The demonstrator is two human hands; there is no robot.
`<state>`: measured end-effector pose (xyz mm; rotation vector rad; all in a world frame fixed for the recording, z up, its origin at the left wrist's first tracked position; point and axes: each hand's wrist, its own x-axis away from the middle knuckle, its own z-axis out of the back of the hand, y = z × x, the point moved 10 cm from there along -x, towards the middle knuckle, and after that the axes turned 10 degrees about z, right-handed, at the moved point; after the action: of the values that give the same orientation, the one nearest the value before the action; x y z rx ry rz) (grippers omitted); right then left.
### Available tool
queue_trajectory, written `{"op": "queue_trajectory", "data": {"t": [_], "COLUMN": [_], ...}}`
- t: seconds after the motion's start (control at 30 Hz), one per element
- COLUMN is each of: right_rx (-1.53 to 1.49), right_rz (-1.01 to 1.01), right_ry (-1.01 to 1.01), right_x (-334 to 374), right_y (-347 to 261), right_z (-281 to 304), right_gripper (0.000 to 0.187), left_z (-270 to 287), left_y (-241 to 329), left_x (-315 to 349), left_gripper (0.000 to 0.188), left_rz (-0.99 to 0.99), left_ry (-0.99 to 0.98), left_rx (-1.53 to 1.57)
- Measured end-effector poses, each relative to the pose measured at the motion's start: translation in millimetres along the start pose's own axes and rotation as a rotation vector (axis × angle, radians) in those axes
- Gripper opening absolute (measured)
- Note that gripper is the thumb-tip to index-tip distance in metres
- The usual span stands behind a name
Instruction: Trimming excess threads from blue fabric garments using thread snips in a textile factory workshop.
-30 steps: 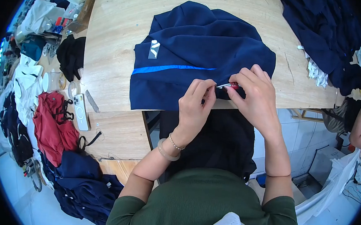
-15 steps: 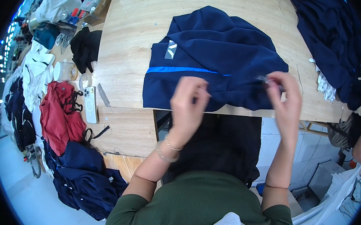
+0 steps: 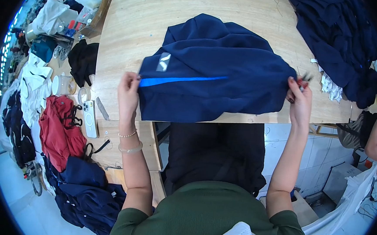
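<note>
The left hand [image 3: 128,88] at nine o'clock and right hand [image 3: 300,98] at three have moved apart, each grip now pinched closed on the navy, blue-striped fabric garment [image 3: 216,93] at the pale wooden tabletop [image 3: 134,22]'s six-o'clock edge, suggesting straightening.

At the left of the frame, a white smartphone [image 3: 90,118] lies beside a crumpled red garment [image 3: 61,128], with a black cloth [image 3: 83,62] above. A wooden box [image 3: 99,11] stands at upper left; heaped navy garments occupy lower left [image 3: 88,200] and upper right [image 3: 338,45]. White fabric [image 3: 343,215] hangs at lower right, near a grey box [image 3: 341,182].
</note>
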<state>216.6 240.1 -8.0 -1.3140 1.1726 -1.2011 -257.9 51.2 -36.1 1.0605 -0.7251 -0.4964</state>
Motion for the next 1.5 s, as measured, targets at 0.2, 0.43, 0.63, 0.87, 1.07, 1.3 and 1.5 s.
{"op": "queue_trajectory", "data": {"t": [0.2,0.43,0.63,0.87,1.07,1.3,1.5], "right_rx": [0.26,0.323,0.342,0.3,0.316,0.509,0.455], "right_rz": [0.126,0.086,0.095,0.104,0.115,0.459,0.482], "right_ry": [0.057,0.01,0.024,0.004,-0.022,0.146,-0.217], "right_x": [8.5,13.7,14.8,14.2,9.7,17.5,50.5], "right_y": [21.7,30.8,29.3,19.8,17.0,-43.9,-85.9], "right_z": [67.9,57.1,60.1,52.0,53.1,58.9,-82.5], "right_gripper": [0.007,0.011,0.012,0.014,0.016,0.023,0.014], "left_z": [25.7,11.7,6.5,6.4,-2.9,-21.0,-32.3], "left_y": [-4.7,-18.6,-20.3,-18.6,-19.3,-1.6,35.0], "left_x": [22.3,29.8,34.9,33.9,33.5,45.3,66.1], "left_gripper": [0.01,0.01,0.01,0.009,0.008,0.056,0.072], "left_rz": [-0.246,-0.184,-0.193,-0.196,-0.027,0.042,-0.036], "left_ry": [0.315,0.339,0.273,0.225,0.073,-0.122,-0.286], "left_rx": [0.079,-0.141,-0.008,0.103,0.355,0.446,0.449]}}
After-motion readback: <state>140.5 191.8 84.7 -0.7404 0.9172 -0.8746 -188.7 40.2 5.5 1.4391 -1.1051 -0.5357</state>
